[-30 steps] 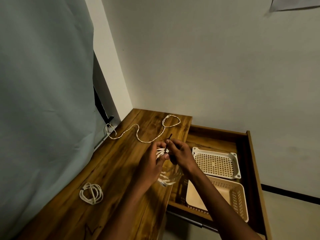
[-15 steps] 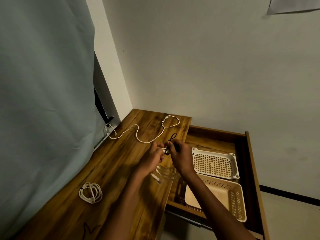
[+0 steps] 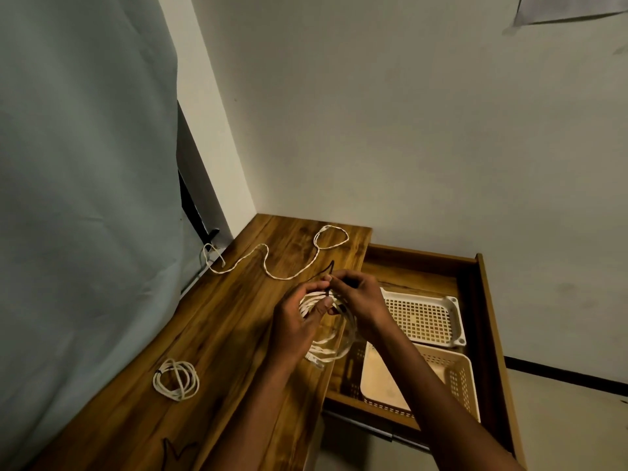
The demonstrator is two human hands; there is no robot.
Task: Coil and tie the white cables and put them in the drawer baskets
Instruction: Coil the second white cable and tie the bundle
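Note:
My left hand (image 3: 296, 323) grips a coiled white cable (image 3: 334, 348) over the right edge of the wooden table (image 3: 210, 334). My right hand (image 3: 360, 299) pinches a thin black tie (image 3: 329, 269) at the top of that coil, and the tie's free end sticks up. A tied white coil (image 3: 176, 379) lies on the table at the near left. A long loose white cable (image 3: 272, 256) snakes across the far end. Two cream baskets sit in the open drawer (image 3: 489, 334): a far basket (image 3: 423, 319) and a near basket (image 3: 452, 379).
A pale curtain (image 3: 85, 198) hangs along the table's left side. A plain wall (image 3: 407, 130) stands behind the table and drawer. Black ties (image 3: 173, 453) lie at the table's near edge. The drawer juts out to the right of the table.
Both hands have dropped slightly and turned the coil, so more of its loops hang below my left hand. The black tie's end now points up from my right fingertips.

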